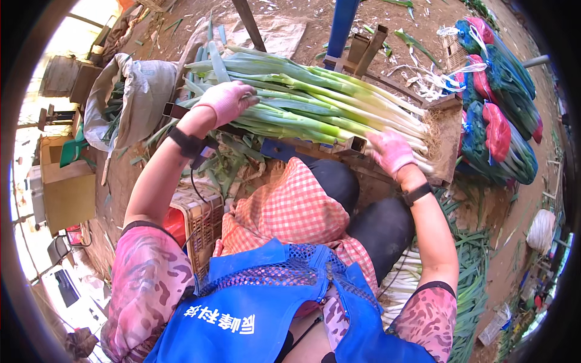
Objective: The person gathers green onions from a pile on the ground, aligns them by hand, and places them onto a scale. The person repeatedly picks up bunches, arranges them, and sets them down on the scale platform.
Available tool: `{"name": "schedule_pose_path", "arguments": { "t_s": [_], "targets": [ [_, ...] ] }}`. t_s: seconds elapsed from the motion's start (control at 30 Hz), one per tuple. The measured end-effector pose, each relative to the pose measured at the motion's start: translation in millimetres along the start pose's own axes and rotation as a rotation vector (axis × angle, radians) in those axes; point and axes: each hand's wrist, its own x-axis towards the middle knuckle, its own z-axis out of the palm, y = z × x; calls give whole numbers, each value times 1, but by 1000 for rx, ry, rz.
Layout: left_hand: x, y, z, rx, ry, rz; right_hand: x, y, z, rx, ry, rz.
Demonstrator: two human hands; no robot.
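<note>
A thick row of long green onions (290,100) lies across a metal rack (355,144) in front of me. Their leaves point left, and the roots (433,136) sit against the rack's upright end plate (449,140) on the right. My left hand (227,103), in a pink glove, rests over the leaves with its fingers curled; whether it grips any is unclear. Also gloved in pink, my right hand (391,152) is at the near side of the white stalks, close to the root end. Its fingertips are blurred, so its hold cannot be made out.
Netted onion bundles (499,131) lie beyond the end plate, near loose white twine (420,81). An open woven sack (150,81) stands at left. A plastic crate (199,236) is beside my lap. More onions (472,272) cover the ground at right, near a white twine roll (541,231).
</note>
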Motion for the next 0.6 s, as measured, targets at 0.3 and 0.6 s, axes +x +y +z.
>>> {"name": "schedule_pose_path", "arguments": {
  "t_s": [0.3, 0.6],
  "targets": [
    [69, -17, 31, 173, -469, -140, -14, 19, 14, -24, -159, 101],
    [83, -12, 18, 166, -654, -172, -26, 17, 14, 60, -20, 182]
  ]
}}
